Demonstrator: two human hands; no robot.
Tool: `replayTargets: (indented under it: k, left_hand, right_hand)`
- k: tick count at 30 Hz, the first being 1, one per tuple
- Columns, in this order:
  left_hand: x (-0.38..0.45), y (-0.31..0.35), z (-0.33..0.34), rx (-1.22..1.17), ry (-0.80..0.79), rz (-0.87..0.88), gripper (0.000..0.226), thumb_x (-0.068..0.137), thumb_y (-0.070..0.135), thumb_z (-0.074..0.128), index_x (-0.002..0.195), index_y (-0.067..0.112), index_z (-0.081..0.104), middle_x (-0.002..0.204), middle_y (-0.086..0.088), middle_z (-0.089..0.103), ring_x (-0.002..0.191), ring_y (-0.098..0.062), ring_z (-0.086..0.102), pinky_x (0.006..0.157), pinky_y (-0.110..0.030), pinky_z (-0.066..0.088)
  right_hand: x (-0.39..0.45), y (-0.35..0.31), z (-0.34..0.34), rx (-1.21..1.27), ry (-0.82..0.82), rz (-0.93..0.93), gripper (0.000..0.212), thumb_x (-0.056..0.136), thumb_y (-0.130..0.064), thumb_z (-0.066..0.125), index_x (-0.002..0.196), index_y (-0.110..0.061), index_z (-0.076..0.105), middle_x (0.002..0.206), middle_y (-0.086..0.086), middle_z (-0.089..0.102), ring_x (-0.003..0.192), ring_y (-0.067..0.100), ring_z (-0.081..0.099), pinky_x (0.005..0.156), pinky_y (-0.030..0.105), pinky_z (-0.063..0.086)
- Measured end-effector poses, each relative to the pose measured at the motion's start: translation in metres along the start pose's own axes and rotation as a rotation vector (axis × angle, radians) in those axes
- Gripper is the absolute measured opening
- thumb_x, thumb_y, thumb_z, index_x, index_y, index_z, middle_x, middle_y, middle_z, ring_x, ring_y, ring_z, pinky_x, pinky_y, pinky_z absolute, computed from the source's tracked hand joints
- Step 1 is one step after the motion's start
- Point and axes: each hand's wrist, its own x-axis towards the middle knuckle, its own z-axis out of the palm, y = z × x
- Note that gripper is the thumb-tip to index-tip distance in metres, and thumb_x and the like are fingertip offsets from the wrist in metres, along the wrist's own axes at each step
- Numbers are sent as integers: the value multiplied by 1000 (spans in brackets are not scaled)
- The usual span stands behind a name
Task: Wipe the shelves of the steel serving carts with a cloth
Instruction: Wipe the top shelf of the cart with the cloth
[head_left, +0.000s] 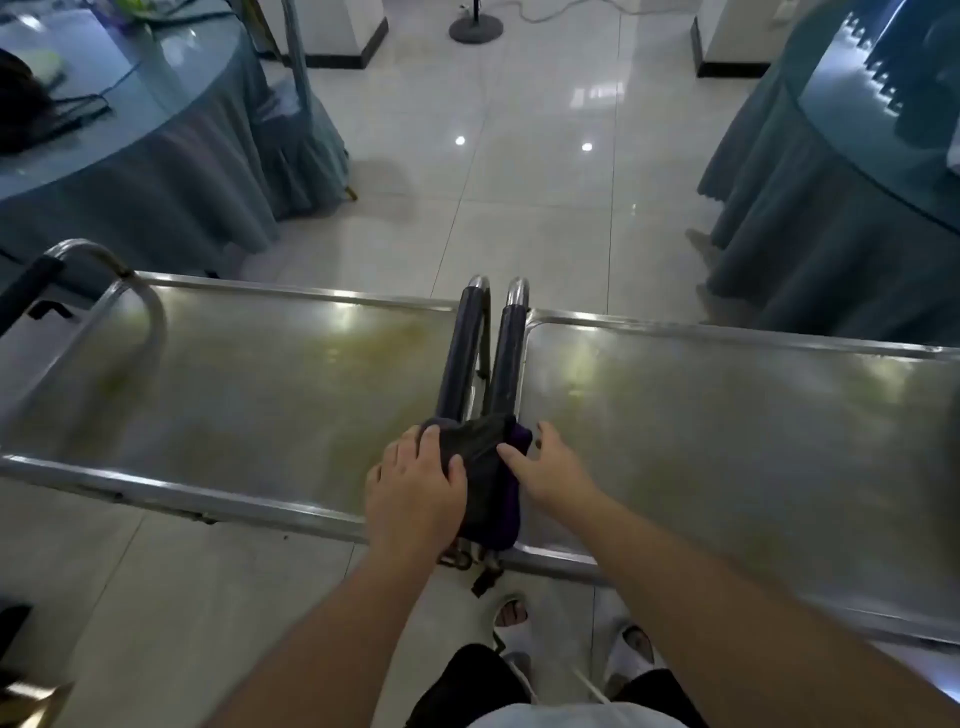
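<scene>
Two steel serving carts stand end to end in front of me, the left cart (234, 395) and the right cart (727, 447), their top shelves smeared with yellowish streaks. Their dark-wrapped handles (483, 353) meet in the middle. A dark cloth with a purple part (488, 467) is draped over the near ends of those handles. My left hand (415, 483) presses on the cloth's left side with the fingers curled over it. My right hand (545, 467) touches the cloth's right edge, fingers spread.
A round table with blue-grey cloth (130, 171) stands at the back left, with a covered chair (301, 130) beside it. Another draped table (841, 208) is at the right. A tiled aisle (519, 182) runs between them. My feet (519, 618) are below the carts.
</scene>
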Motion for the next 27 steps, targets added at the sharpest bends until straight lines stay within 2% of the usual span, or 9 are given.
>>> replayTargets:
  k: [3,6,9,13,17,19,20,23,27]
  left_hand:
    - [6,-10,-1,-11,49,17,53,104,48,44,149,21,49,147,-3,57,135,-24,51,108,-45,44]
    - [8,-19,-1,-9,77,51,51,103,45,47,146,19,53,141,-3,61,130,-24,56,105,-43,47]
    - [12,-27,-2,-12,56,62,51,102,45,47,146,19,53,140,-3,61,130,-24,56,104,-43,48]
    - [14,-30,-4,-20,48,63,50,103,45,45,145,19,53,137,-3,62,128,-24,57,104,-43,48]
    - [17,-28,-8,-22,34,67,49,104,44,45,146,20,51,137,-2,62,128,-23,56,105,-42,48]
    - [18,-25,-10,-32,23,71,49,104,43,45,146,20,51,137,-2,62,129,-23,56,107,-42,46]
    - [19,-23,-10,-41,24,75,49,104,43,45,146,19,51,137,-2,62,129,-23,56,107,-41,45]
    - [26,-14,-12,-57,35,95,48,105,43,46,146,20,52,138,-2,61,129,-23,55,108,-41,44]
    - [41,2,-15,-75,50,156,48,105,42,47,147,20,53,137,-2,62,128,-23,56,106,-42,44]
  right_hand:
    - [16,-6,9,161,0,98,100,93,-55,70,165,-17,12,162,9,39,143,33,45,107,40,45]
    - [31,-7,16,252,-40,183,105,85,-54,79,162,-15,19,157,9,44,138,34,49,110,46,48]
    - [40,-4,23,277,-19,194,86,80,-44,87,145,-14,39,142,9,56,124,31,58,106,49,52]
    - [47,3,25,319,-53,255,83,75,-44,91,139,-13,46,131,7,61,115,29,62,100,49,56]
    - [41,-2,22,2,1,175,58,81,-56,81,118,-16,59,109,4,67,100,27,66,90,47,59]
    - [32,-8,20,-119,39,58,37,91,-47,74,111,-18,63,102,3,68,98,26,66,89,45,58]
    - [26,-12,18,-103,41,16,27,93,-40,71,110,-19,64,101,2,68,97,25,66,89,44,58]
    - [7,-17,3,209,-17,20,14,94,-22,68,108,-21,67,102,4,71,97,26,68,91,48,60]
    - [-8,-9,-36,519,-36,44,25,90,-6,67,112,-18,68,110,15,73,101,35,71,88,51,62]
